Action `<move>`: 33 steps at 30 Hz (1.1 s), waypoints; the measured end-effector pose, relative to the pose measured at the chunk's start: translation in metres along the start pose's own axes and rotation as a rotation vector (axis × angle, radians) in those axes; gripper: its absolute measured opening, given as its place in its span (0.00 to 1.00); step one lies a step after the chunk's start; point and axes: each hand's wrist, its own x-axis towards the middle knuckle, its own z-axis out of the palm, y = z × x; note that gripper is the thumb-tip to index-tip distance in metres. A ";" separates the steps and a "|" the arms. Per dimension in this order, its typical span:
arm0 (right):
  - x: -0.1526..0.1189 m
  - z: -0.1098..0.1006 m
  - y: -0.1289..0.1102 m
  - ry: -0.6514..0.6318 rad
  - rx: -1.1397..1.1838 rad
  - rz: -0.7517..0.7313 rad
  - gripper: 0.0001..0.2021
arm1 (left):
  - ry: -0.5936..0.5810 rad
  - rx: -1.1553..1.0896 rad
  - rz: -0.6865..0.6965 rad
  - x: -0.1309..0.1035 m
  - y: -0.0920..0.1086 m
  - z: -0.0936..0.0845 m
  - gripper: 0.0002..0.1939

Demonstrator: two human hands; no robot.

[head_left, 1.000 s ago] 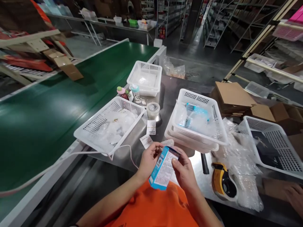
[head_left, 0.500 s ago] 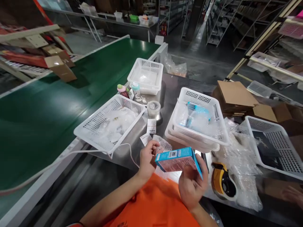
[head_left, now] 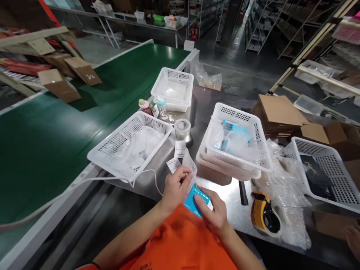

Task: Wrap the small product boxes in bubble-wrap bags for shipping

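Observation:
My right hand (head_left: 213,210) grips a blue box (head_left: 194,201), which is turned end-on near my orange shirt, its thumb on the face. Just left of it, my left hand (head_left: 176,186) pinches a piece of bubble wrap (head_left: 190,165) between thumb and fingers. Two white paper slips, one upright (head_left: 180,149) and one tilted (head_left: 173,164), lie on the metal table beyond my left hand. A roll of clear tape (head_left: 182,129) stands past them.
White baskets hold wrapped items at left (head_left: 111,150) and right (head_left: 264,157). A yellow tape dispenser (head_left: 260,212) and a black-handled tool (head_left: 243,193) lie at right. Cartons (head_left: 83,70) sit on the green conveyor (head_left: 112,84). Another person's hand (head_left: 353,238) shows at the right edge.
The blue box has turned from lengthwise to end-on and moved left with my right hand. The bubble wrap now stands more upright. Cartons have shifted along the conveyor; the black handle is uncovered.

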 end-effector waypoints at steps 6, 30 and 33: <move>0.008 0.006 0.017 0.078 -0.221 -0.115 0.27 | -0.115 0.222 0.106 -0.003 0.006 0.000 0.11; 0.024 -0.006 0.012 -0.249 0.039 0.119 0.21 | -0.126 0.256 0.023 0.009 0.003 -0.004 0.12; 0.024 -0.007 0.003 -0.356 -0.142 0.020 0.23 | -0.057 0.268 0.037 0.012 0.000 -0.003 0.12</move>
